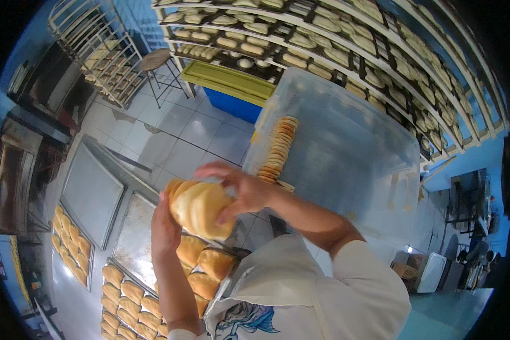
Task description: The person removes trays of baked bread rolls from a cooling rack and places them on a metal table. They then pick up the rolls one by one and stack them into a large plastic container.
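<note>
Between my two hands is a stack of golden bread pieces [202, 208], held together and blurred by motion. My left hand [165, 225] presses on its left end. My right hand [246, 193] wraps the right side, thumb low and fingers stretched over the top. To the right stands a large clear plastic bin [344, 157]. A row of thin round baked pieces [279, 146] stands on edge along its left side. Below the stack, a tray of browned bread [204, 284] lies partly hidden by my left forearm and apron.
Left are a bare metal tray [94, 191], another empty-surfaced tray [131, 229], and trays of rolls [70, 244] [129, 297]. Racks of dough [323, 38] line the back, behind a blue bin with a yellow-green lid [233, 83]. A stool [156, 60] and wheeled rack [106, 55] stand farther off.
</note>
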The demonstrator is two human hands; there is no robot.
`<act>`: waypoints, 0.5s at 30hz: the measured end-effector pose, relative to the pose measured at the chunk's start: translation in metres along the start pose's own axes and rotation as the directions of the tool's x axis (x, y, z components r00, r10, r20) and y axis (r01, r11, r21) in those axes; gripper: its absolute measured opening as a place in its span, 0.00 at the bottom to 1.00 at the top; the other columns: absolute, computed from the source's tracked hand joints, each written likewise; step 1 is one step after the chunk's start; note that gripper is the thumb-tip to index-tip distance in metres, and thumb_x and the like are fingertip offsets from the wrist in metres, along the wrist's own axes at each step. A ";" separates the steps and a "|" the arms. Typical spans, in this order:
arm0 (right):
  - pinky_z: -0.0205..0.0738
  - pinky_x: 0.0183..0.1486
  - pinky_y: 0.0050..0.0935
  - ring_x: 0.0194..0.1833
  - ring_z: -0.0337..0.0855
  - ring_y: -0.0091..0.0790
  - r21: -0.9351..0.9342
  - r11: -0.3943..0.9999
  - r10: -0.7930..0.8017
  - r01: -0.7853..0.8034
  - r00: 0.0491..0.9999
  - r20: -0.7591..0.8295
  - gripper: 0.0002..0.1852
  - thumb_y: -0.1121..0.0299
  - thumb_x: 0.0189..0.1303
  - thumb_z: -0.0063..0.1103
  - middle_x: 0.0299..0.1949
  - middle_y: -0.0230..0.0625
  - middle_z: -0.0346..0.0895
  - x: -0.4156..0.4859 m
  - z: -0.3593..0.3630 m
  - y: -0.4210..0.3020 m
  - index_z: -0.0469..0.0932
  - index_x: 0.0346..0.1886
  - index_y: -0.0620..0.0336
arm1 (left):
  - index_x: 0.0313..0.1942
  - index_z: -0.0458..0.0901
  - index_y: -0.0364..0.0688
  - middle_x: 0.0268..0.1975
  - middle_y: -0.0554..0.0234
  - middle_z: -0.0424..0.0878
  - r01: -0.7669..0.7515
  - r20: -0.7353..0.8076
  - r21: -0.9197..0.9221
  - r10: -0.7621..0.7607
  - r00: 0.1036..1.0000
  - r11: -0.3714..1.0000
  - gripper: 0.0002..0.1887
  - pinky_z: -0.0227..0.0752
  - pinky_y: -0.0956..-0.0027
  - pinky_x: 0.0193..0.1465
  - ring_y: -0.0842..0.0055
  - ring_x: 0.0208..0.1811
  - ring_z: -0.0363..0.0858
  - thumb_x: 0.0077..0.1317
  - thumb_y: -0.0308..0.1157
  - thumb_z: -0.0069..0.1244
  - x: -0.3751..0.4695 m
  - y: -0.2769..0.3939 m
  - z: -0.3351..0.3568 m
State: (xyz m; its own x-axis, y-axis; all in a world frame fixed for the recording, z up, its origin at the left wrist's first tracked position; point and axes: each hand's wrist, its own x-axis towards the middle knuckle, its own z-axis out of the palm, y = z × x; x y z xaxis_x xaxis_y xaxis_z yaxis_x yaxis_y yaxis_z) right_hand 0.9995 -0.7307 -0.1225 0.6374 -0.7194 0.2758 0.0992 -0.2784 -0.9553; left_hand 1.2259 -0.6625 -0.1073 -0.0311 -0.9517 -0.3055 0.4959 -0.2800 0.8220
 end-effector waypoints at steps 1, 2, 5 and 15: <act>0.76 0.54 0.30 0.56 0.77 0.33 -0.227 0.974 -0.034 0.005 0.992 -0.123 0.48 0.63 0.38 0.85 0.55 0.36 0.75 -0.022 -0.040 -0.010 0.67 0.67 0.55 | 0.63 0.69 0.31 0.60 0.51 0.77 -0.079 0.071 0.108 0.071 0.995 0.991 0.29 0.67 0.65 0.65 0.67 0.61 0.76 0.78 0.49 0.34 0.017 -0.004 0.036; 0.77 0.56 0.34 0.55 0.79 0.38 -0.433 0.901 -0.084 -0.029 0.967 -0.239 0.47 0.61 0.39 0.84 0.53 0.40 0.76 -0.047 -0.074 -0.016 0.67 0.66 0.58 | 0.64 0.68 0.29 0.61 0.51 0.77 -0.184 0.171 0.179 0.154 0.973 0.966 0.28 0.67 0.66 0.65 0.68 0.60 0.76 0.78 0.46 0.37 0.037 -0.012 0.072; 0.80 0.53 0.37 0.56 0.80 0.42 -0.279 0.856 0.295 -0.436 0.853 -0.430 0.45 0.64 0.45 0.81 0.56 0.42 0.74 -0.120 -0.156 -0.008 0.64 0.66 0.60 | 0.64 0.71 0.34 0.62 0.51 0.75 -0.387 0.480 0.398 0.171 0.861 0.832 0.26 0.63 0.65 0.68 0.68 0.64 0.73 0.72 0.41 0.50 0.114 -0.051 0.168; 0.69 0.66 0.36 0.65 0.70 0.35 0.832 0.521 0.673 -0.191 0.691 -0.262 0.34 0.78 0.58 0.66 0.62 0.36 0.69 -0.253 -0.218 0.219 0.61 0.67 0.58 | 0.59 0.78 0.42 0.60 0.47 0.74 -0.472 0.513 0.852 -0.543 0.665 0.227 0.25 0.64 0.59 0.68 0.58 0.63 0.71 0.67 0.48 0.53 0.307 -0.327 0.265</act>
State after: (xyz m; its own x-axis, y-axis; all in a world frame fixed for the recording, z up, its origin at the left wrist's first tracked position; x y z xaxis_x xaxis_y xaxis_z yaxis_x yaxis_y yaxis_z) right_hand 0.6930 -0.7484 -0.3785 0.3068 -0.8517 -0.4248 0.5657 0.5222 -0.6382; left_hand 0.8239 -0.8963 -0.3421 -0.7349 -0.5451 -0.4034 -0.6125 0.2780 0.7400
